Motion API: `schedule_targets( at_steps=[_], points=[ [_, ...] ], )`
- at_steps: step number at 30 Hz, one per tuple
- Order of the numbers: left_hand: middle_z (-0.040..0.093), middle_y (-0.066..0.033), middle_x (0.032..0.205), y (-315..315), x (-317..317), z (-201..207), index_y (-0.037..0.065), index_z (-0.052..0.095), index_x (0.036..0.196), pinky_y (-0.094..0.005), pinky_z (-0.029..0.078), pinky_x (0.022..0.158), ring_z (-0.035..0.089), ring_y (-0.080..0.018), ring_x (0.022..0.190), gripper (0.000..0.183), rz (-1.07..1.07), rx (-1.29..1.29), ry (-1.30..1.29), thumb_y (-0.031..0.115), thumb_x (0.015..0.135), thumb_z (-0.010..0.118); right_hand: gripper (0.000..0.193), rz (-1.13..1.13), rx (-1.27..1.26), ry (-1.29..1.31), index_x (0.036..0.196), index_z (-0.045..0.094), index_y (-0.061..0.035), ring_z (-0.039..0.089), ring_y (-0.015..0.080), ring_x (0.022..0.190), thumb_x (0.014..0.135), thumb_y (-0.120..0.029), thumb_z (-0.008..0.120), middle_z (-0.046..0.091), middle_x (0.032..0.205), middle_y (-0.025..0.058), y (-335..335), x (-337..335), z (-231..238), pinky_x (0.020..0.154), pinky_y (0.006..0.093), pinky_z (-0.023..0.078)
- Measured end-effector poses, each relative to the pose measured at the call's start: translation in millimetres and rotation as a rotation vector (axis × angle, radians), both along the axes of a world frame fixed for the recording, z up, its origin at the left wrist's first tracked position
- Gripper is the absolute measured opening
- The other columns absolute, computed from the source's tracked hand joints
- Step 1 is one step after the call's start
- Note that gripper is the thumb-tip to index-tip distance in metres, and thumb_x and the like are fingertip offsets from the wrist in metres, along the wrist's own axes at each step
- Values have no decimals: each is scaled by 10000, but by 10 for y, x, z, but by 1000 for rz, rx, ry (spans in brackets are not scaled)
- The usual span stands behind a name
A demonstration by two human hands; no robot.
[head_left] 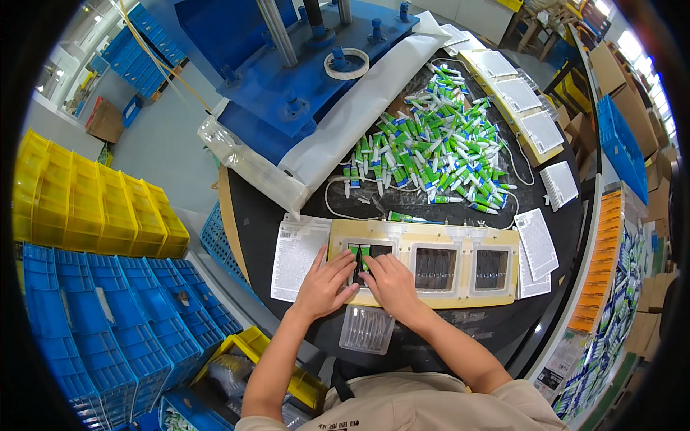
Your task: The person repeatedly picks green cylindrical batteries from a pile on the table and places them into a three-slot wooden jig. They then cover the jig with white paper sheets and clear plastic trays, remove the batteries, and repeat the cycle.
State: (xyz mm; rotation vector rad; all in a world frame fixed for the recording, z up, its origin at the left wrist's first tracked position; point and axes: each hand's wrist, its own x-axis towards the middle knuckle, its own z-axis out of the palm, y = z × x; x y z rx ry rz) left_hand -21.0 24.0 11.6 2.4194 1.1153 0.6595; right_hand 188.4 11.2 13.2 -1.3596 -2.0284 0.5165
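My left hand [327,284] lies over the left end of a long yellow fixture plate [460,296], fingers stretched out and thumb apart. My right hand [392,284] reaches across the same end, its extended fingertips touching a small green-and-white tube [366,256]. That tube stands in the leftmost of three framed openings, next to another tube partly covered by my left fingers. The middle opening [435,269] and right opening [491,270] show dark ribbed slots. Below my hands rests a clear ribbed plastic blister tray [366,330]. My fingers hide part of the left opening.
A heap of green, white and blue tubes [438,144] covers the table behind the plate. White printed cards [291,258] lie at both ends. Another yellow plate [543,147] with cards stands far right. A blue press [287,93] rises behind; blue crates [108,309] and yellow crates [93,201] are stacked left.
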Motion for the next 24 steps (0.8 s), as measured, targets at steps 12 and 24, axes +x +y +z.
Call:
schedule_targets(
  at_steps=[12, 24],
  points=[
    [650, -151, 1337, 139, 40, 49, -10, 637, 1256, -517, 422, 1132, 600, -331, 1278, 394, 38, 141, -117, 155, 908, 719, 227, -33, -237, -1, 993, 744, -53, 690, 334, 849, 919, -265, 715, 705, 886, 143, 524, 211, 211, 718, 440, 543],
    [686, -156, 914, 1545, 647, -209, 18, 705, 834, -457, 569, 694, 705, -365, 811, 300, 602, 29, 294, 308, 896, 751, 254, -338, 16, -356, 903, 726, -62, 698, 377, 887, 840, -300, 790, 701, 937, 147, 1889, 96, -273, 750, 468, 561]
  ],
)
